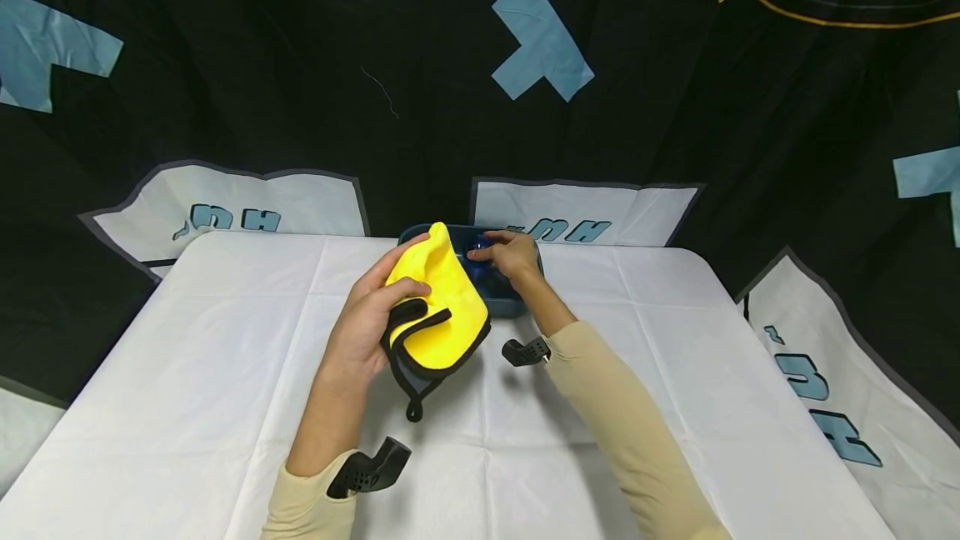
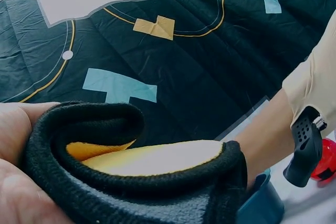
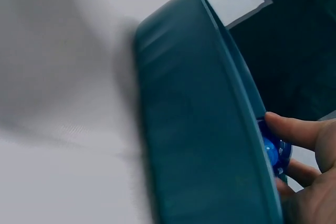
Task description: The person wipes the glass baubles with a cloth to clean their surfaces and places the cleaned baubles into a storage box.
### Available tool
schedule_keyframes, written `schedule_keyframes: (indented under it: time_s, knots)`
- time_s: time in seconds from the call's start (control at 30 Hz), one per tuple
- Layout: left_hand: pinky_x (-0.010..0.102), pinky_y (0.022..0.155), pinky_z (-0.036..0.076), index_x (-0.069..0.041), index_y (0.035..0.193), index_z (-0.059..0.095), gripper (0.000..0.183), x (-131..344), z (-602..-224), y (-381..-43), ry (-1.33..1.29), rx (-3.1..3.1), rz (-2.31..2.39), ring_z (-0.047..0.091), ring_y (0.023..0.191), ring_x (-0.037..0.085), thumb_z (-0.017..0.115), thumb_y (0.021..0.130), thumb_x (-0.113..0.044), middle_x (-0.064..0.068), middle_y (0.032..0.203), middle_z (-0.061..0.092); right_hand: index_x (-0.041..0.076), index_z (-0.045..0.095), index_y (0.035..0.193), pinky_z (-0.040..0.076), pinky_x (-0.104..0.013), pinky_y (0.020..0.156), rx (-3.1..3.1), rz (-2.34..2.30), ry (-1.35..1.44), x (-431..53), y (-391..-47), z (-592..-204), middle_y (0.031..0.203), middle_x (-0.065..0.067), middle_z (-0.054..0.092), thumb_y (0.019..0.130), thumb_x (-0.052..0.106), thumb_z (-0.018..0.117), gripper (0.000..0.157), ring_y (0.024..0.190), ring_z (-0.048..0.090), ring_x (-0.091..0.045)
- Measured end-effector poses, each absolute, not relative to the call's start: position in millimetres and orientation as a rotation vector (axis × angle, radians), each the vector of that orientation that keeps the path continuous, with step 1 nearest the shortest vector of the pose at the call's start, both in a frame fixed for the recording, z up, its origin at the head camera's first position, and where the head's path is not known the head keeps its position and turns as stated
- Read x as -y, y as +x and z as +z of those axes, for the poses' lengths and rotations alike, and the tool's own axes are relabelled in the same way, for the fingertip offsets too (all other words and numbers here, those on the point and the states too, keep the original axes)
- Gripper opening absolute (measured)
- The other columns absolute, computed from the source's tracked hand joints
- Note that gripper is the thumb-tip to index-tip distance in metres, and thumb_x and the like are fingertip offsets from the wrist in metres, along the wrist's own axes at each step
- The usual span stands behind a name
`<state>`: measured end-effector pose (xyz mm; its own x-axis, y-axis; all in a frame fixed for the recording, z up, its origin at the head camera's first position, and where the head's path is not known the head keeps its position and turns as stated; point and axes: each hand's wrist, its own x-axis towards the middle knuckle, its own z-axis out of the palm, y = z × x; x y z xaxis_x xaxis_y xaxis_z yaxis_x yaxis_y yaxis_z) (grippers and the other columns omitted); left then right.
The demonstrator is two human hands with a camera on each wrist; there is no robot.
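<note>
My left hand [image 1: 363, 327] grips a folded yellow cloth [image 1: 442, 307] with black edging and a grey reverse, thumb on its yellow face. In the left wrist view the cloth's thick black edge [image 2: 157, 182] curls over beside the fingers. My right hand [image 1: 513, 257] reaches into a dark teal bin [image 1: 504, 307] at the table's far side. Its thumb and fingers hold a shiny, round blue object [image 3: 272, 150] just inside the bin's rim in the right wrist view. The cloth hides the bin's left part in the head view.
A white-covered table [image 1: 300, 373] lies under both arms. Behind it hangs a black cloth [image 1: 300, 90] with pale blue and yellow patches. A red round object [image 2: 326, 161] shows beside the right wrist in the left wrist view. Black wrist cameras [image 1: 371, 467] stick out from both sleeves.
</note>
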<state>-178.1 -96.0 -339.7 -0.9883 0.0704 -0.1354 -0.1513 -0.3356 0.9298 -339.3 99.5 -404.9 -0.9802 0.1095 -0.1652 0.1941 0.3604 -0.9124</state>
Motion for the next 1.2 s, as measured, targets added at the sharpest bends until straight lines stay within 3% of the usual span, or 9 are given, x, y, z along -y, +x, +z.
schedule_keyframes:
  time_s: [0.37,0.9,1.2]
  knots:
    - [0.032,0.1,0.055,-0.03,0.141,0.06,0.059,95,-342,-179,-0.116,-1.734,2.454,0.047,0.131,0.025,0.062,0.089,-0.003,0.001,0.147,0.047,0.014,0.07,0.13,0.057,-0.038,0.098,-2.532,-1.639,0.305,-102,-342,-419,0.134,-0.014,0.066,0.076,0.02,0.09,0.058,0.104,0.071,-0.029]
    - [0.032,0.098,0.056,-0.029,0.141,0.059,0.058,95,-342,-179,-0.1,-1.721,2.463,0.047,0.132,0.025,0.06,0.09,-0.001,0.002,0.147,0.047,0.009,0.067,0.131,0.059,-0.036,0.094,-2.532,-1.613,0.277,-105,-342,-421,0.134,-0.015,0.064,0.079,0.024,0.087,0.057,0.108,0.071,-0.029]
    - [0.034,0.099,0.056,-0.03,0.143,0.057,0.06,95,-341,-178,-0.089,-1.703,2.463,0.047,0.133,0.026,0.06,0.09,-0.001,0.002,0.147,0.045,0.012,0.065,0.134,0.05,-0.043,0.108,-2.68,-1.51,0.211,-107,-339,-414,0.137,-0.013,0.064,0.077,0.03,0.088,0.063,0.125,0.059,-0.03]
